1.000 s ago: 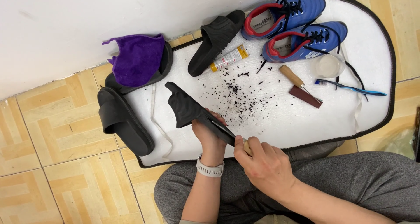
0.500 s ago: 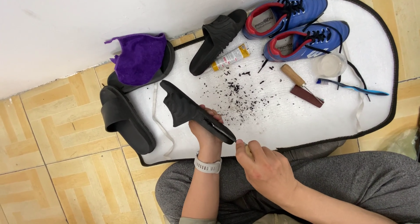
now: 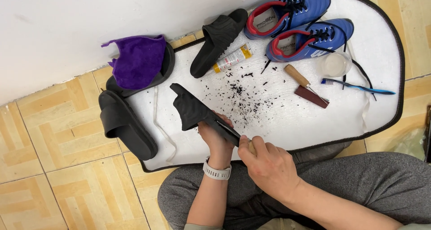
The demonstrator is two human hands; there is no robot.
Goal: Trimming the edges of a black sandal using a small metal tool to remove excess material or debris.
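My left hand (image 3: 215,138) grips a black slide sandal (image 3: 193,108) by its sole edge and holds it tilted above a white mat (image 3: 287,117). My right hand (image 3: 269,165) is closed around a small wooden-handled tool (image 3: 250,145) whose tip rests against the sandal's edge; most of the tool is hidden in the fist. A white watch sits on my left wrist. Black shavings (image 3: 244,93) lie scattered on the mat beyond the sandal.
On the mat lie another black slide (image 3: 217,39), a glue tube (image 3: 232,58), two blue sneakers (image 3: 296,23), a wooden-handled knife (image 3: 305,86), a clear cup (image 3: 336,64) and a toothbrush (image 3: 357,86). A purple cloth (image 3: 137,59) covers a slide; another slide (image 3: 125,124) lies on the tiles.
The sandal has shifted slightly left and tilted in my left hand. My right hand has stayed at its edge with the tool.
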